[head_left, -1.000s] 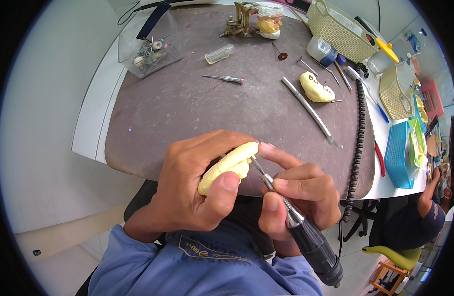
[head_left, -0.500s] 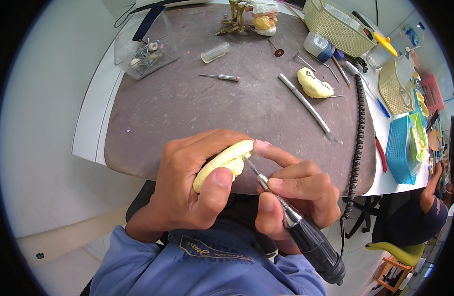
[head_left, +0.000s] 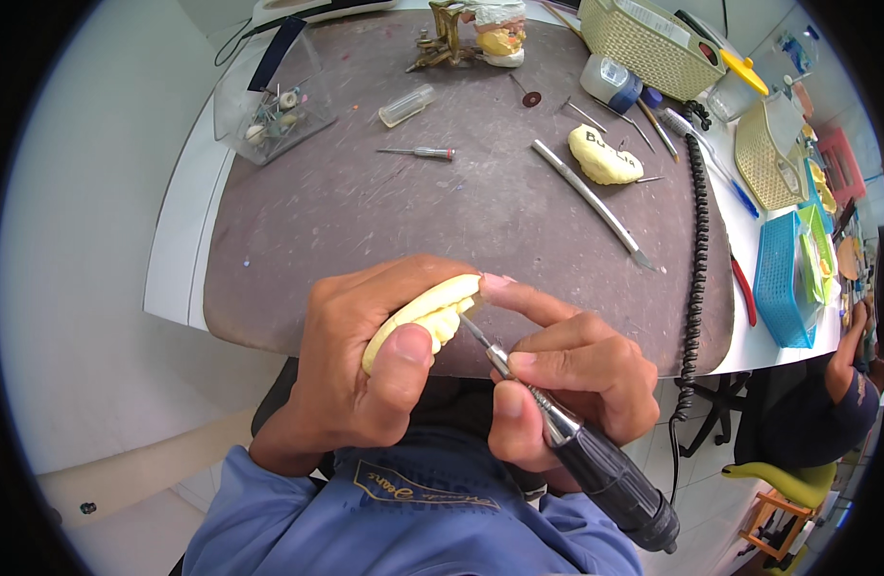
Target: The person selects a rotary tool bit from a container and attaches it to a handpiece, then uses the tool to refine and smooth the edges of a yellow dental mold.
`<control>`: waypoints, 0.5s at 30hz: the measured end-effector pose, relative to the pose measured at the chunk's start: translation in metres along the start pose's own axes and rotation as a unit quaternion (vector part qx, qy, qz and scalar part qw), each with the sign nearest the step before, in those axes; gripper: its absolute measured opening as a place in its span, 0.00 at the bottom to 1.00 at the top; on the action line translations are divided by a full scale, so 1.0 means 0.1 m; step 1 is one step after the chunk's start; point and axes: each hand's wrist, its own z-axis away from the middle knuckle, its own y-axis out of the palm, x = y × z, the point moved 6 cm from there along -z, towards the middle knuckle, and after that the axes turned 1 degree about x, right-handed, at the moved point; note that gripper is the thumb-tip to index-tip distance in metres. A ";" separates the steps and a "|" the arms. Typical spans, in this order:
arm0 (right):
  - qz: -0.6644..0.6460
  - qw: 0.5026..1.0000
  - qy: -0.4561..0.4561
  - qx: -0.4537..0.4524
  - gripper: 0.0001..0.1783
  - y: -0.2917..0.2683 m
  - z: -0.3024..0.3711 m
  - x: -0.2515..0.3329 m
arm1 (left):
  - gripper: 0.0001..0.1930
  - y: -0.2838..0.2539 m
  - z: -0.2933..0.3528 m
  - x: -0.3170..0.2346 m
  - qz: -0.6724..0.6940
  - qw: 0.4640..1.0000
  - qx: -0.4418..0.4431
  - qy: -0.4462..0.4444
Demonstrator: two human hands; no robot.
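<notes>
the left hand (head_left: 351,360) grips a pale yellow, plaster-like cast (head_left: 413,312), curved and smooth along its outer side and lumpy underneath, up above the near edge of the worn, scratched brown mat (head_left: 365,211). the right hand (head_left: 591,374) grasps a rotary handpiece (head_left: 619,485), its ribbed black body running into a shiny metal nose; its slim bit points at the cast's lumpy side, though whether they touch is unclear. on the mat lies a second yellow piece (head_left: 595,163), rounded and matte, bearing dark handwritten capitals, near a slender metal knife (head_left: 588,204). a glossy black coiled cord (head_left: 695,278) runs alongside. the blue shirt (head_left: 403,523) carries gold-outlined lettering.
</notes>
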 end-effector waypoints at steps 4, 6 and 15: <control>-0.006 1.000 0.000 -0.010 0.07 0.01 0.01 -0.02 | 0.26 0.00 0.00 0.00 0.003 1.000 0.007 -0.006; -0.005 1.000 -0.003 -0.014 0.07 0.00 0.01 -0.01 | 0.26 0.00 0.01 0.01 0.005 1.000 0.006 -0.020; -0.008 1.000 0.017 -0.015 0.06 0.00 -0.01 -0.01 | 0.27 0.01 0.02 0.03 0.012 0.999 -0.007 -0.033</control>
